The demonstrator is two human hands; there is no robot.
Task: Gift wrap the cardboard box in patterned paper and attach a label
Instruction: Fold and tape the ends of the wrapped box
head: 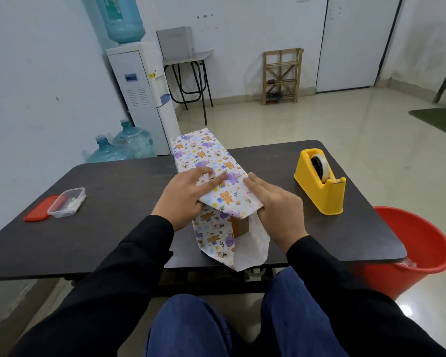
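A cardboard box (240, 225) lies on the dark table (119, 202), wrapped round in white patterned paper (204, 153) with animal prints. Only a brown corner of the box shows at the near open end, where the paper sticks out as a loose sleeve. My left hand (183, 194) presses flat on the top of the paper with straight fingers. My right hand (276, 204) lies against the right side of the wrapped box, fingers straight along the top edge.
A yellow tape dispenser (319, 181) stands to the right on the table. At the left sit a clear plastic container (67, 202) and its red lid (38, 208). A red bucket (420, 251) stands on the floor by the table's right corner.
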